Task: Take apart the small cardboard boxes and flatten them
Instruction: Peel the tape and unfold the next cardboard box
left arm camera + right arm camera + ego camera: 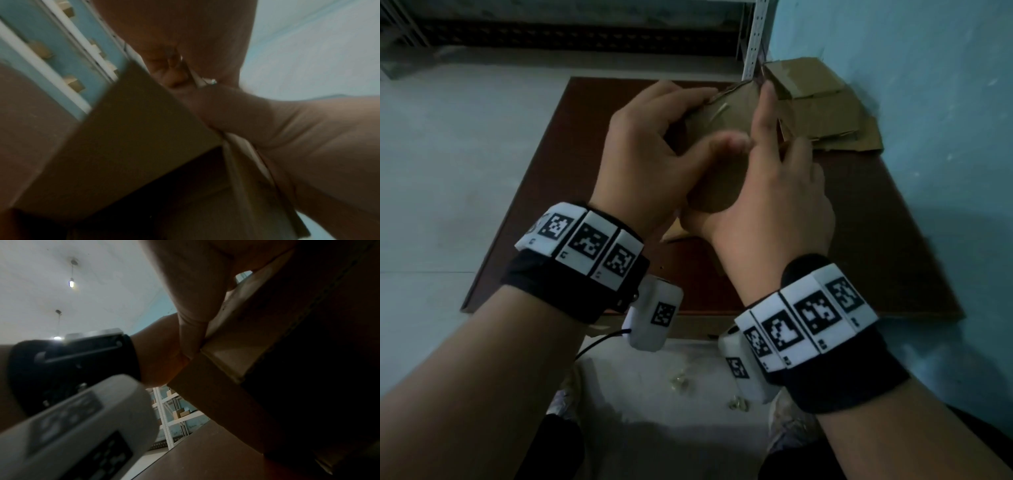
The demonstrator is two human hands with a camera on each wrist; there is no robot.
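I hold a small brown cardboard box above the dark brown table. My left hand grips its left side, fingers curled over the top edge and thumb across the near face. My right hand grips the right side, index finger stretched up along the box's right edge. The box's lower part is hidden behind both hands. In the left wrist view a box panel shows blurred, with a dark opening beneath it. The right wrist view has the box close up, a flap hanging below it.
A pile of flattened cardboard lies at the table's back right corner against the blue wall. A white shelf post stands behind it. A cardboard scrap lies under my hands. Pale floor lies to the left.
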